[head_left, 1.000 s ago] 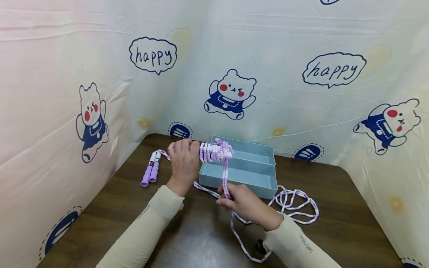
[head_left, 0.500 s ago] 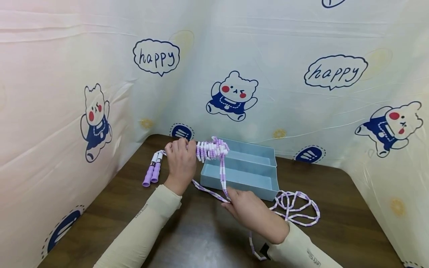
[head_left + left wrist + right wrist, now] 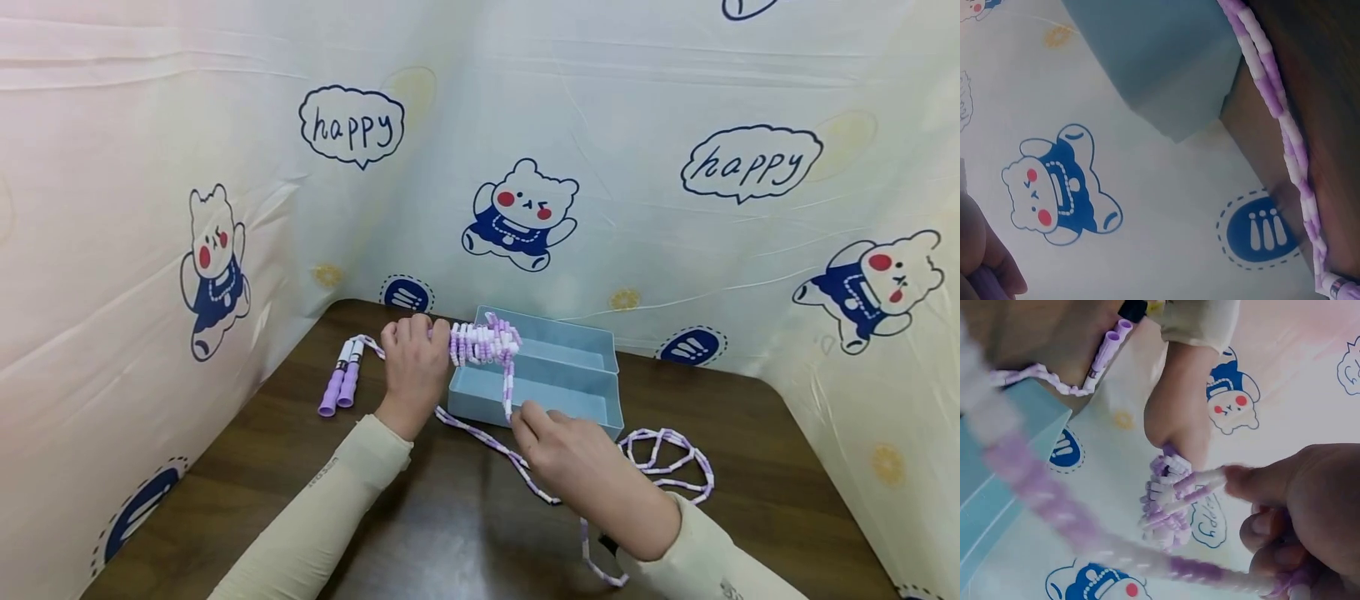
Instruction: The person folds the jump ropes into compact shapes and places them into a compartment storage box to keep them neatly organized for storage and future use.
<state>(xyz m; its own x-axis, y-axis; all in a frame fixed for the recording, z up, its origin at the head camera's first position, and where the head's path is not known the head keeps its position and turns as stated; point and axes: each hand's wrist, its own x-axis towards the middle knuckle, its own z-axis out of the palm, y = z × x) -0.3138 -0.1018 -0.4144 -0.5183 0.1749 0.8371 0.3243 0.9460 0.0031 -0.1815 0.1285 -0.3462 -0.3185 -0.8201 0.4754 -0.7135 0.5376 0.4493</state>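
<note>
My left hand (image 3: pixel 415 371) grips a purple handle (image 3: pixel 988 284), mostly hidden by its fingers. Off its right side sticks a thick bundle of purple-and-white beaded jump rope (image 3: pixel 486 343) in several wraps, held above the blue box. A doubled beaded strand (image 3: pixel 508 387) runs down from the bundle to my right hand (image 3: pixel 581 458), which pinches it between curled fingers and thumb. In the right wrist view a blurred rope length (image 3: pixel 1072 525) also runs into the right hand's (image 3: pixel 1291 519) lower fingers.
A light blue two-compartment box (image 3: pixel 536 408) stands behind the hands. At the left lie two purple-and-white jump rope handles (image 3: pixel 340 385). Loose beaded rope (image 3: pixel 480 433) crosses the dark wooden table (image 3: pixel 450 533), with loops (image 3: pixel 705 471) at the right. A patterned cloth hangs around.
My right hand has shifted rightward along the table with the strand. The wound bundle and left hand swung slightly left, then back right.
</note>
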